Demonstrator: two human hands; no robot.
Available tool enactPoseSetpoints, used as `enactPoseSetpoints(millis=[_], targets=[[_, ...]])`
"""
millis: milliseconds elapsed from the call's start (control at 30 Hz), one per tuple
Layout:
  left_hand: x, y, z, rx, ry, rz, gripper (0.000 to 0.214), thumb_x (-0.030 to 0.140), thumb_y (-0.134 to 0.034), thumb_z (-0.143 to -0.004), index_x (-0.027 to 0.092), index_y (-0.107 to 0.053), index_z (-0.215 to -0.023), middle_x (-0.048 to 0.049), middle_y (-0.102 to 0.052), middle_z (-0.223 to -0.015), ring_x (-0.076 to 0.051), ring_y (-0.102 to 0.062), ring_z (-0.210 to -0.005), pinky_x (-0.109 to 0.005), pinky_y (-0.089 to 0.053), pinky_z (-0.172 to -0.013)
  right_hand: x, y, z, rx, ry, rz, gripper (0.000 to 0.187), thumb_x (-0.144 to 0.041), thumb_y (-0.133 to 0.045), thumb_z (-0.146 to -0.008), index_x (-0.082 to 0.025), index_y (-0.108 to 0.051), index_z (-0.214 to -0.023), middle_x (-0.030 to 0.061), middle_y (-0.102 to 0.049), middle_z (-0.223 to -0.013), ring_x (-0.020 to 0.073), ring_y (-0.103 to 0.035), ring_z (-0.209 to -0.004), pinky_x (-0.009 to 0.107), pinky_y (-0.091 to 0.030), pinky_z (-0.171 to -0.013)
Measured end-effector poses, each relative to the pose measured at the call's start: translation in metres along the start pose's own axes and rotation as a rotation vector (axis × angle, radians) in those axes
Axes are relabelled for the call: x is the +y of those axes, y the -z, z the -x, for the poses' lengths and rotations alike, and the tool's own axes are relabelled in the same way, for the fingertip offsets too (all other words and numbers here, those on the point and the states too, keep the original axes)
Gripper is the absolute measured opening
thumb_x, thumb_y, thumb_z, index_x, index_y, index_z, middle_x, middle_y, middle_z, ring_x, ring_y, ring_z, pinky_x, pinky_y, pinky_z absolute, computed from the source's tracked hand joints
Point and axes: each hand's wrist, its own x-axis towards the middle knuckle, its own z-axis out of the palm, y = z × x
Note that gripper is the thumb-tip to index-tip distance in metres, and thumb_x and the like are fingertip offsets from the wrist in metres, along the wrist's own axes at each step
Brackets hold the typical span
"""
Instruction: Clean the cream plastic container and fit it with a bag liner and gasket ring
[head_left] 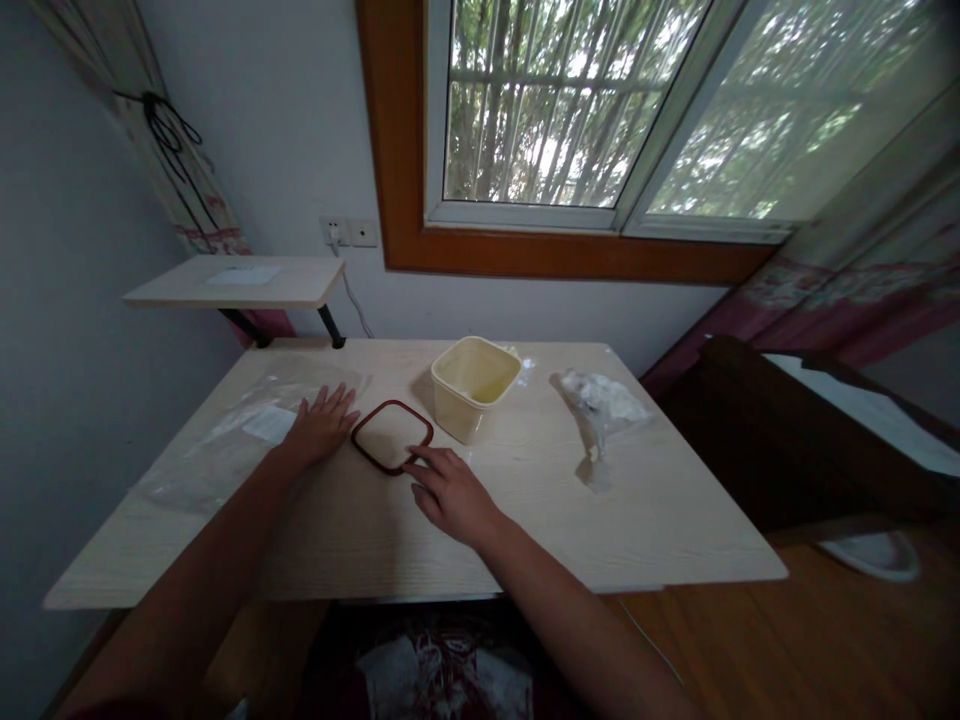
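Observation:
A clear square lid with a dark red rim (392, 436) lies flat on the pale wooden table (525, 520). My left hand (321, 424) rests flat and open just left of the lid, its fingers spread over a clear plastic bag (240, 435). My right hand (450, 492) lies on the table at the lid's near right corner, fingertips touching the rim, fingers loosely stretched. A pale yellow square container (474, 388) stands open and upright right behind the lid.
A crumpled clear bag with white contents (600, 408) lies right of the container. A small raised shelf (236, 282) sits at the table's back left, below a wall socket (349, 232). A dark bed frame (787, 440) stands to the right. A window is behind.

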Motion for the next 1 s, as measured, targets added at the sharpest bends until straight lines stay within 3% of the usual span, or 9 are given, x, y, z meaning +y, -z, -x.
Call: enactPoseSetpoints(millis=[167, 300, 367, 500, 600, 700, 767, 833, 1000], targets=[[0.012, 0.005, -0.013, -0.046, 0.069, 0.041, 0.067, 0.055, -0.024, -0.101, 0.025, -0.030, -0.160, -0.0101, -0.020, -0.170, -0.042, -0.015, -0.156, -0.072, -0.020, -0.116, -0.002, 0.013, -0.002, 0.043, 0.099, -0.070, 0.038, -0.015, -0.054, -0.095, -0.027, -0.063, -0.131, 0.0100, -0.066, -0.131, 0.0249, -0.060, -0.119, 0.046, -0.052, -0.100], [0.018, 0.006, -0.009, 0.030, 0.070, 0.021, 0.064, 0.053, -0.029, -0.101, 0.023, -0.038, -0.157, -0.0122, -0.026, -0.168, -0.044, -0.020, -0.154, -0.071, -0.022, -0.116, -0.005, 0.040, 0.009, 0.045, 0.256, -0.057, 0.036, -0.015, -0.050, -0.095, -0.024, -0.064, -0.127, 0.0080, -0.074, -0.114, 0.0218, -0.068, -0.103, 0.039, -0.057, -0.090], [0.020, 0.007, -0.004, 0.078, 0.046, 0.011, 0.062, 0.050, -0.031, -0.101, 0.020, -0.042, -0.154, -0.0131, -0.030, -0.166, -0.042, -0.024, -0.153, -0.067, -0.023, -0.117, 0.000, 0.061, 0.023, 0.107, 0.286, -0.002, 0.038, -0.014, -0.048, -0.094, -0.025, -0.064, -0.126, 0.0072, -0.076, -0.107, 0.0206, -0.071, -0.093, 0.037, -0.058, -0.082], [0.021, 0.010, 0.006, 0.170, -0.018, -0.024, 0.049, 0.041, -0.033, -0.102, 0.019, -0.060, -0.136, -0.0133, -0.045, -0.158, -0.038, -0.029, -0.152, -0.065, -0.022, -0.119, 0.032, 0.119, 0.057, 0.272, 0.134, 0.173, 0.039, -0.013, -0.050, -0.092, -0.025, -0.065, -0.126, 0.0066, -0.075, -0.093, 0.0197, -0.070, -0.079, 0.035, -0.057, -0.070], [0.020, 0.010, 0.012, 0.238, -0.045, -0.030, 0.042, 0.037, -0.035, -0.101, 0.019, -0.069, -0.119, -0.0125, -0.059, -0.146, -0.036, -0.035, -0.148, -0.065, -0.022, -0.119, 0.074, 0.165, 0.080, 0.371, -0.136, 0.354, 0.042, -0.011, -0.047, -0.094, -0.027, -0.065, -0.128, 0.0091, -0.072, -0.111, 0.0219, -0.069, -0.099, 0.037, -0.058, -0.083], [0.020, 0.006, 0.014, 0.269, -0.058, 0.000, 0.039, 0.034, -0.038, -0.100, 0.019, -0.069, -0.117, -0.0121, -0.067, -0.135, -0.036, -0.043, -0.143, -0.063, -0.025, -0.117, 0.118, 0.195, 0.100, 0.234, -0.308, 0.631, 0.051, -0.004, -0.047, -0.087, -0.028, -0.070, -0.125, 0.0107, -0.063, -0.131, 0.0257, -0.063, -0.105, 0.047, -0.055, -0.094], [0.020, 0.001, 0.014, 0.294, -0.061, 0.022, 0.039, 0.034, -0.040, -0.099, 0.017, -0.068, -0.120, -0.0133, -0.067, -0.134, -0.036, -0.047, -0.139, -0.060, -0.030, -0.115, 0.141, 0.201, 0.111, 0.130, -0.405, 0.770, 0.056, -0.003, -0.055, -0.081, -0.033, -0.070, -0.126, 0.0103, -0.059, -0.139, 0.0321, -0.057, -0.114, 0.053, -0.053, -0.095], [0.019, -0.004, 0.014, 0.325, -0.080, 0.042, 0.039, 0.034, -0.041, -0.098, 0.015, -0.067, -0.121, -0.0151, -0.067, -0.133, -0.034, -0.051, -0.134, -0.054, -0.037, -0.111, 0.156, 0.198, 0.118, 0.050, -0.434, 0.817, 0.049, -0.008, -0.061, -0.080, -0.032, -0.074, -0.120, 0.0100, -0.055, -0.144, 0.0372, -0.051, -0.122, 0.054, -0.052, -0.095], [0.014, -0.012, 0.013, 0.397, -0.145, 0.083, 0.041, 0.036, -0.039, -0.100, 0.013, -0.068, -0.119, -0.0165, -0.067, -0.127, -0.032, -0.056, -0.126, -0.050, -0.042, -0.105, 0.163, 0.185, 0.119, 0.102, -0.398, 0.747, 0.025, -0.017, -0.063, -0.086, -0.025, -0.078, -0.105, 0.0122, -0.057, -0.141, 0.0364, -0.051, -0.125, 0.053, -0.049, -0.102]])
